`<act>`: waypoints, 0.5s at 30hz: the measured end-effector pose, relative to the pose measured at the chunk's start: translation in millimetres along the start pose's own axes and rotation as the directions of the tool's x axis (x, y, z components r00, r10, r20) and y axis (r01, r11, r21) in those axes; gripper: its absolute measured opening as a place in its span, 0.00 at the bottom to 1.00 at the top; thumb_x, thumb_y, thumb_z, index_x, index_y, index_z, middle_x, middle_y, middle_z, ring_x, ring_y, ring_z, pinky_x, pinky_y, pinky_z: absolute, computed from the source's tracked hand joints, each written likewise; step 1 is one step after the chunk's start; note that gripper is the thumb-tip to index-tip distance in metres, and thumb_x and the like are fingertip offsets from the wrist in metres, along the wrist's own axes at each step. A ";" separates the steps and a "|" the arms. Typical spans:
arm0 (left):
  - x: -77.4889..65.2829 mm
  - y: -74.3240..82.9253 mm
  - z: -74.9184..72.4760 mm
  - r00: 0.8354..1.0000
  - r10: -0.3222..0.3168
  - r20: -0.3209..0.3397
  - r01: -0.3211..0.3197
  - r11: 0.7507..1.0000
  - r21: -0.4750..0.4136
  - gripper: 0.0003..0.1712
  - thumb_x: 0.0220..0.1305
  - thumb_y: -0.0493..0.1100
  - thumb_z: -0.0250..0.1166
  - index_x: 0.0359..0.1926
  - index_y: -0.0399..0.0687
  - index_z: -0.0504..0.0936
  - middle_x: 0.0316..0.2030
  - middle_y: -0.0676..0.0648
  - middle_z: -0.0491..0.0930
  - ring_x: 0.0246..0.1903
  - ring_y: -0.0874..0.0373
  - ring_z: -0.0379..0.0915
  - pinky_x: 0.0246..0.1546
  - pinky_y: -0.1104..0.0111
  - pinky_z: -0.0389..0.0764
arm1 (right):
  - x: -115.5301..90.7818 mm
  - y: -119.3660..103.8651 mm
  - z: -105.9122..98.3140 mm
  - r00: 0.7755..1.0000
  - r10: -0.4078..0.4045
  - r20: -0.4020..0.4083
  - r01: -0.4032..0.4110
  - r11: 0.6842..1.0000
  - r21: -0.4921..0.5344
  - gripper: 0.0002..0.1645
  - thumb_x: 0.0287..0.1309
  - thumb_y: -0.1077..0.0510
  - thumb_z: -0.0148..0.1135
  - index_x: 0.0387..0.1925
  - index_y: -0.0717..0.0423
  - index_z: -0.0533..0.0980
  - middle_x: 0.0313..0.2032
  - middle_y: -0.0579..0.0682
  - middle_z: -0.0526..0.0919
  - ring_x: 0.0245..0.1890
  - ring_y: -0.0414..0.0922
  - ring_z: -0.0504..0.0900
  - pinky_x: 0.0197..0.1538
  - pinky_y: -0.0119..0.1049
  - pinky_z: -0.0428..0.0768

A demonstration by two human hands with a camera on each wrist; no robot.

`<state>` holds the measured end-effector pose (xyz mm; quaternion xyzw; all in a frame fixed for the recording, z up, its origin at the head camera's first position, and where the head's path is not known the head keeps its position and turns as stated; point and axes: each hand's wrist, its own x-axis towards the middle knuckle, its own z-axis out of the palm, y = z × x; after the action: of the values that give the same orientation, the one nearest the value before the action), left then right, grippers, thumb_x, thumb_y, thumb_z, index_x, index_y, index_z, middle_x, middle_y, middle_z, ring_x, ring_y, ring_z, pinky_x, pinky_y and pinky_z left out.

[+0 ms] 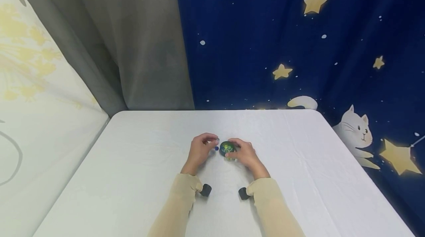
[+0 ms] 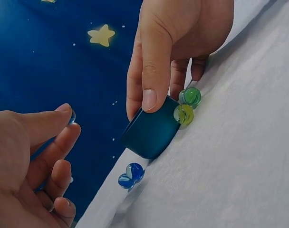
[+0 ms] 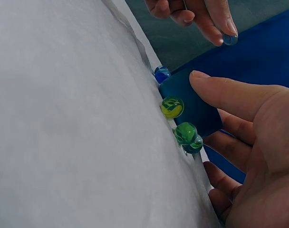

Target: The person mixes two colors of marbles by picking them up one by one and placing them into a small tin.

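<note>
My left hand (image 1: 200, 151) pinches a clear bluish marble (image 2: 72, 117) between thumb and forefinger, raised to the left of a small teal cup (image 2: 151, 137). Around that cup's side my right hand (image 1: 246, 153) keeps its grip, thumb near the rim. From above, several green and yellowish round shapes show inside the cup. Blue marbles (image 2: 134, 171) lie on the cloth by its left side. On the near side rest a yellow-green marble (image 3: 172, 108) and a green marble (image 3: 186, 133), with another greenish marble (image 3: 196, 145) close beside the green one.
A white cloth covers the table (image 1: 132, 178). Behind its far edge hang a grey curtain (image 1: 149, 45) and a dark blue curtain (image 1: 239, 45) with stars. Black wrist cameras (image 1: 206, 190) stick inward from both cream sleeves (image 1: 275, 200).
</note>
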<state>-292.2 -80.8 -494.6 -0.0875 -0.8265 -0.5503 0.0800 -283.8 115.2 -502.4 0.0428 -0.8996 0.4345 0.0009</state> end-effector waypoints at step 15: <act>-1.6 6.6 6.1 0.997 0.059 -0.047 -0.060 0.998 -0.033 0.07 0.59 0.43 0.71 0.39 0.51 0.86 0.33 0.55 0.83 0.32 0.59 0.72 0.35 0.66 0.73 | -1.0 -1.3 0.6 1.000 0.028 0.007 -0.028 1.000 -0.001 0.34 0.45 0.52 0.76 0.57 0.45 0.77 0.59 0.55 0.77 0.63 0.58 0.68 0.62 0.62 0.61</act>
<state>-289.3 -72.8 -491.3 -0.1007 -0.8118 -0.5639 0.1139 -282.6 114.0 -501.8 0.0316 -0.9004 0.4339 -0.0086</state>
